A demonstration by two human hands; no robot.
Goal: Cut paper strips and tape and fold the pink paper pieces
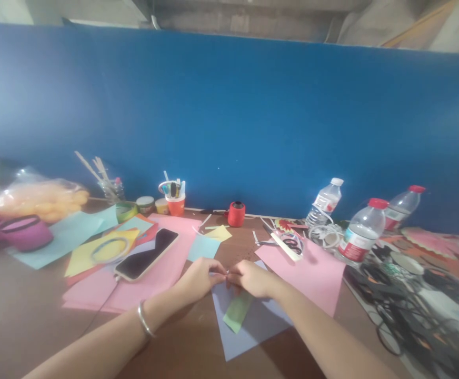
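My left hand [203, 280], with a silver bangle at the wrist, is closed in a pinch near the table's middle. Its fingertips meet those of my right hand [252, 279], also pinched. Whatever lies between the fingertips is too small and too covered to make out. Below my right hand a green paper strip [237, 313] lies slanted, its upper end hidden by the fingers. Under both is a lavender paper sheet [245, 339] on the brown table. A light blue paper piece [203, 247] lies just beyond my left hand.
Left are pink sheets [95, 295], a smartphone [148, 254] on a cable and a tape roll [111, 249]. Scissors [292, 243] rest by a pink sheet [312, 273] at right. Bottles [359, 231] and tangled dark straps [407, 305] stand further right. A blue partition [229, 121] closes the back.
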